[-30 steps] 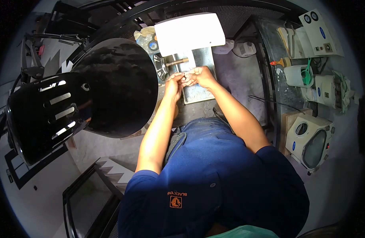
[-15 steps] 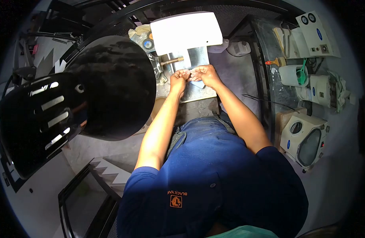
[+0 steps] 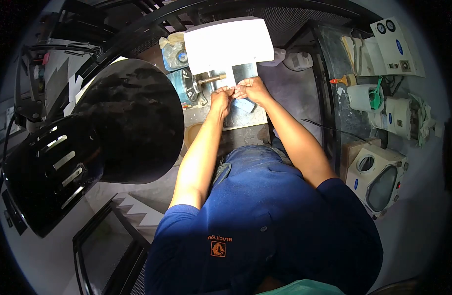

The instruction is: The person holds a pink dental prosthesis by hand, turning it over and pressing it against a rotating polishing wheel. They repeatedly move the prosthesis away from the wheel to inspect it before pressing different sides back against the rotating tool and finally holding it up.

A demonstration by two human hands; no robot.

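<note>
My left hand and my right hand meet in front of a bench polishing machine, fingertips pinched together. Between them is something small and pale that I cannot make out. Just beyond the fingers is a white wheel, on the end of a brass-coloured spindle. The spindle comes out of a blue motor on the left. A large white hood, brightly lit, overhangs the wheel. Below my right hand a light-blue block lies on the metal tray.
A big black lamp shade fills the left side, close to my left forearm. Right of me a side bench carries a white tub with a green scoop, a brush and a white windowed box. Behind the motor sits a blue container.
The black lamp shade has shifted left and down, uncovering more of the blue motor. Both hands stay together in nearly the same place, with small finger movements.
</note>
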